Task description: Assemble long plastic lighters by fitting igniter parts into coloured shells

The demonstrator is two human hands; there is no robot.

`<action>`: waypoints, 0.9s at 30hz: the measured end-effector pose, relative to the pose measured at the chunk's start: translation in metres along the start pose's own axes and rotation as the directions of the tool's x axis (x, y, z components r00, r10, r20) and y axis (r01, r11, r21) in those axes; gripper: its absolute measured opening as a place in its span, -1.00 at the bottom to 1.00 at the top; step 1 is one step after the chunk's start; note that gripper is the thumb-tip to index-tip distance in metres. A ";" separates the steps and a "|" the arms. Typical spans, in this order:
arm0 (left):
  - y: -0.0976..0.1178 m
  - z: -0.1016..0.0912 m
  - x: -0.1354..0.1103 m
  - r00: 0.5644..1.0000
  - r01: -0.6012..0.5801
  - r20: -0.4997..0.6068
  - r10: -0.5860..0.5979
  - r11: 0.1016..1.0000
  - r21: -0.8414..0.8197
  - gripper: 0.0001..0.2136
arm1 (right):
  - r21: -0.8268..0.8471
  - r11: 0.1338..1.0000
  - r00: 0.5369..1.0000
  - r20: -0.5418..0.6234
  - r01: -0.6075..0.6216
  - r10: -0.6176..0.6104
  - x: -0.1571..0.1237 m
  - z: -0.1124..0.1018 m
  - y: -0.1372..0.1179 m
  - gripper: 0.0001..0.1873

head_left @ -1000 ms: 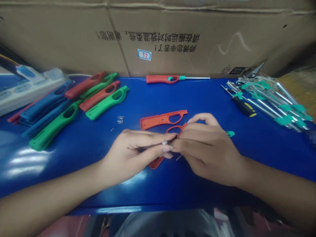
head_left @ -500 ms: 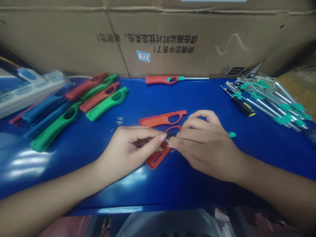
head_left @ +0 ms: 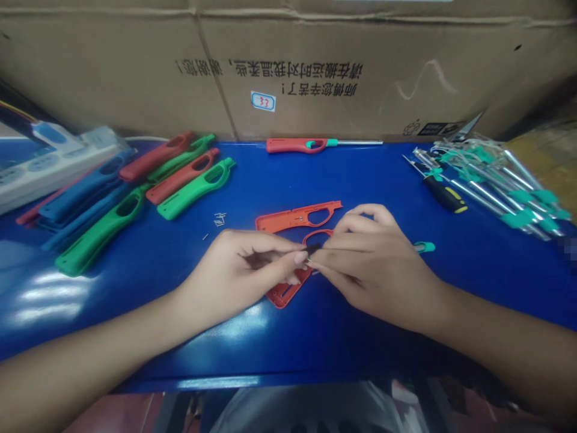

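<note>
My left hand (head_left: 246,270) and my right hand (head_left: 369,264) meet at the middle of the blue table (head_left: 315,337). Their fingertips pinch together on a small dark part (head_left: 312,248), held over an orange lighter shell half (head_left: 288,290) that lies under them. My right hand also covers a metal-tube insert whose teal tip (head_left: 426,246) sticks out to the right. A second orange shell half (head_left: 297,218) lies flat just behind the hands.
Green, red and blue lighter shells (head_left: 135,180) lie at the left beside a white power strip (head_left: 40,165). Tiny pins (head_left: 219,220) are scattered nearby. A finished lighter (head_left: 315,144) lies before cardboard boxes (head_left: 288,66). Tube inserts (head_left: 500,174) and a screwdriver (head_left: 444,193) lie right.
The orange shell half under my hands has slid slightly away from me. My fingertips have closed in on the small dark part; the teal tip has shifted a little rightward.
</note>
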State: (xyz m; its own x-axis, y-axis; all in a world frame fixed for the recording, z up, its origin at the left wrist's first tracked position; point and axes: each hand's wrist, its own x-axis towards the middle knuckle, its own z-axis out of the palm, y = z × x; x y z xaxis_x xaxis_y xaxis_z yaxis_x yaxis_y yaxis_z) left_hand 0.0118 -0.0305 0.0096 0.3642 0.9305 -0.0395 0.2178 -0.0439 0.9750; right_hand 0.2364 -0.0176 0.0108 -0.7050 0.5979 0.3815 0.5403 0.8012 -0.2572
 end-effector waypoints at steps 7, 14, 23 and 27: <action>0.003 0.000 0.003 0.998 0.029 -0.052 -0.032 0.998 -0.046 -0.92 | 0.075 0.997 1.000 -0.002 -0.029 0.030 0.001 0.001 0.004 -0.78; 0.000 -0.003 0.006 0.989 0.143 -0.006 -0.145 0.977 -0.158 -0.89 | 0.242 0.967 0.997 0.000 -0.075 0.077 0.003 0.001 0.004 -0.80; -0.003 -0.003 0.008 0.971 0.237 0.057 -0.232 0.915 -0.327 -0.88 | 0.235 0.964 0.989 -0.048 -0.127 0.142 0.004 -0.001 0.001 -0.78; -0.004 -0.003 0.007 0.971 0.232 0.036 -0.234 0.909 -0.345 -0.90 | 0.235 0.962 0.987 -0.047 -0.137 0.152 0.004 -0.002 0.000 -0.80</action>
State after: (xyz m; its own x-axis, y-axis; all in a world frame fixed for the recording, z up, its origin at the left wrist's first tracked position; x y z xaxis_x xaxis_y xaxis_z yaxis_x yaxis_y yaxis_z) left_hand 0.0111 -0.0225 0.0055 0.3352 0.9012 -0.2748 -0.0297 0.3017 0.9529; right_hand 0.2346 -0.0151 0.0136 -0.5923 0.7110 0.3791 0.5087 0.6948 -0.5083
